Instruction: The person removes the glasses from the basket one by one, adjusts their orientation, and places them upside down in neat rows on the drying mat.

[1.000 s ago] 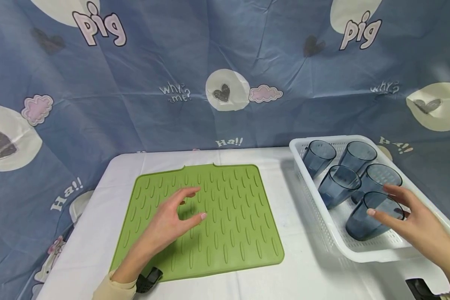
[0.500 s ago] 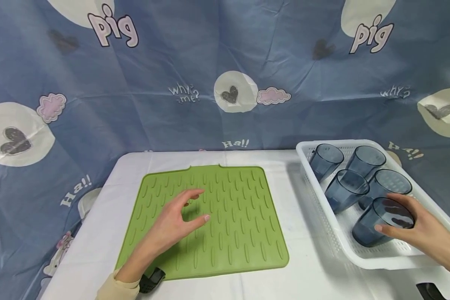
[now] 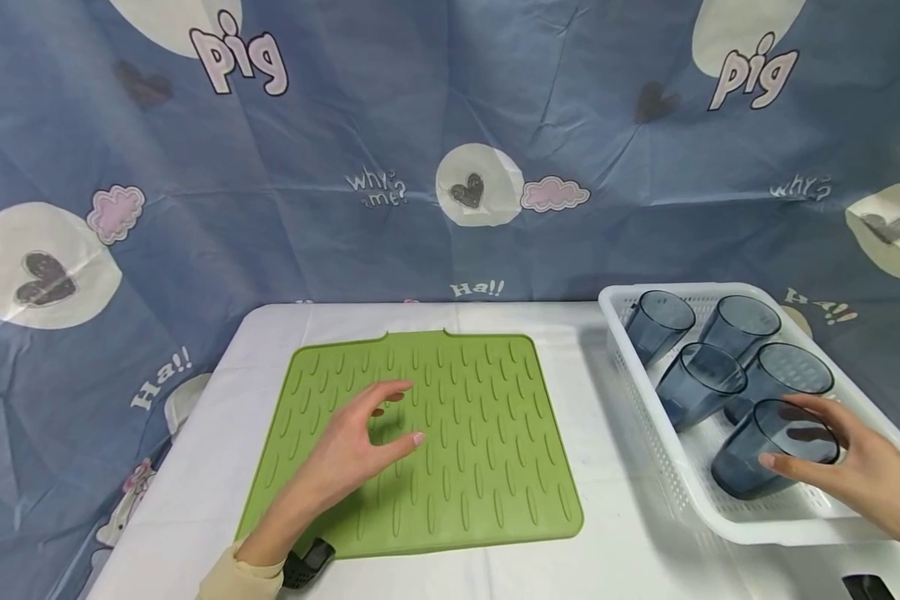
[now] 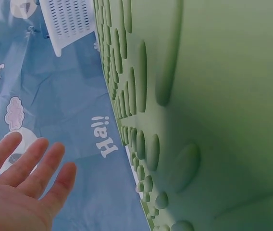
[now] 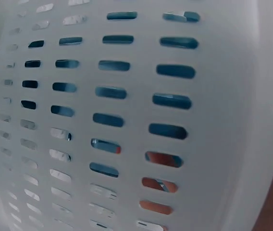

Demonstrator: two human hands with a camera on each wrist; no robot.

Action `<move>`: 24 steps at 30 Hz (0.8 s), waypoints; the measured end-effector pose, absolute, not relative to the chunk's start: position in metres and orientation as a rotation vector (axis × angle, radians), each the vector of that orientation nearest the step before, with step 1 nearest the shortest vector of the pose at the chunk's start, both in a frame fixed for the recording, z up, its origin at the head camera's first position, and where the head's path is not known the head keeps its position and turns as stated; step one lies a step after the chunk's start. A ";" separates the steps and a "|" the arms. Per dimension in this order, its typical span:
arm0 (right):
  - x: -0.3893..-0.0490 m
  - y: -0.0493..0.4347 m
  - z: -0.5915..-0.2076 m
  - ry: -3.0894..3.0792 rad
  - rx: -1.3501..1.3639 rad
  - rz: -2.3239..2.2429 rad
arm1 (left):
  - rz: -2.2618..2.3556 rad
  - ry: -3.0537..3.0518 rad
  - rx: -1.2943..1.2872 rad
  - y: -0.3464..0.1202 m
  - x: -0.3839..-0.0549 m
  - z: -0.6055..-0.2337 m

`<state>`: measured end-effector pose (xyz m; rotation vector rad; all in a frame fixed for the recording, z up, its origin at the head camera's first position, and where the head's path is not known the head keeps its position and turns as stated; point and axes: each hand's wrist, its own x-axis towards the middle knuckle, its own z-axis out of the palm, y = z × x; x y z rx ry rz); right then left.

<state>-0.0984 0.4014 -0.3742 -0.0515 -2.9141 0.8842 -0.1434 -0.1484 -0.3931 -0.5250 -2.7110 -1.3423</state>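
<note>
My right hand [image 3: 843, 450] grips the nearest blue glass [image 3: 750, 458], thumb on its near side and fingers round the far side, showing through the tinted wall. That glass leans in a white basket [image 3: 727, 527], along with several similar glasses [image 3: 697, 387] behind it. In the right wrist view the slotted basket wall [image 5: 127, 106] blocks most of the hand, with bits of finger visible through the slots. Above a green ridged mat [image 3: 480, 433] hovers my left hand [image 3: 356, 446], thumb and fingers apart and nothing between them; its spread fingers also appear in the left wrist view.
A white cloth [image 3: 525, 575] covers the table under the mat and basket. Behind the table hangs a blue printed curtain [image 3: 345, 233]. Black wrist straps show at the left wrist [image 3: 307, 565] and at the lower right.
My right hand has closed from around the nearest glass onto it. The left hand keeps its pose over the mat. The head view has shifted slightly, sliding the scene rightward.
</note>
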 end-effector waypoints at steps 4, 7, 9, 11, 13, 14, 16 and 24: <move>-0.099 0.400 -0.372 -2.927 -0.084 0.786 | -1.349 -2.695 -0.539 -0.148 -0.144 -0.394; -0.097 0.396 -0.369 -2.936 -0.121 0.743 | -1.352 -2.691 -0.548 -0.148 -0.143 -0.395; -0.096 0.393 -0.367 -2.941 -0.151 0.742 | -1.358 -2.692 -0.543 -0.148 -0.143 -0.395; -0.095 0.391 -0.366 -2.936 -0.181 0.746 | -1.370 -2.688 -0.542 -0.147 -0.143 -0.395; -0.094 0.389 -0.364 -2.922 -0.205 0.751 | -1.379 -2.681 -0.547 -0.147 -0.143 -0.396; -0.093 0.388 -0.363 -2.909 -0.214 0.752 | -1.382 -2.680 -0.547 -0.146 -0.143 -0.396; -0.092 0.387 -0.361 -2.883 -0.234 0.751 | -1.385 -2.677 -0.549 -0.146 -0.143 -0.397; -0.086 0.380 -0.351 -2.721 -0.220 0.803 | -1.405 -2.674 -0.549 -0.146 -0.143 -0.397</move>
